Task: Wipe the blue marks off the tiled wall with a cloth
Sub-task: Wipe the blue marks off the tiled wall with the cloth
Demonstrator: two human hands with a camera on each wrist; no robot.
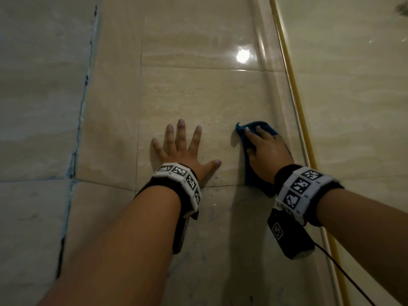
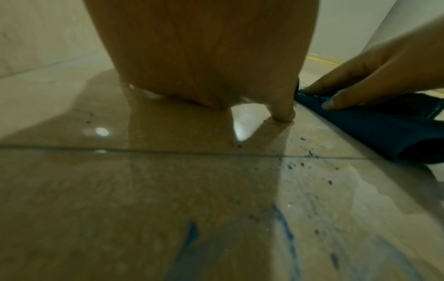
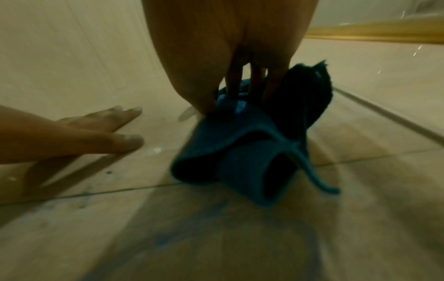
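The right hand (image 1: 265, 155) presses a blue cloth (image 1: 254, 173) flat against the tiled wall (image 1: 198, 96), fingers spread over it and not clearly curled round it. Just beside it the left hand (image 1: 183, 146) lies open on the tile, fingers splayed, bracing. The cloth looks soft, light and floppy: its loose folds bunch below the right palm, so pressing through the middle with a flat palm should steady it. The glossy tile looks slippery. Blue marks (image 2: 283, 224) lie below both wrists, not yet wiped.
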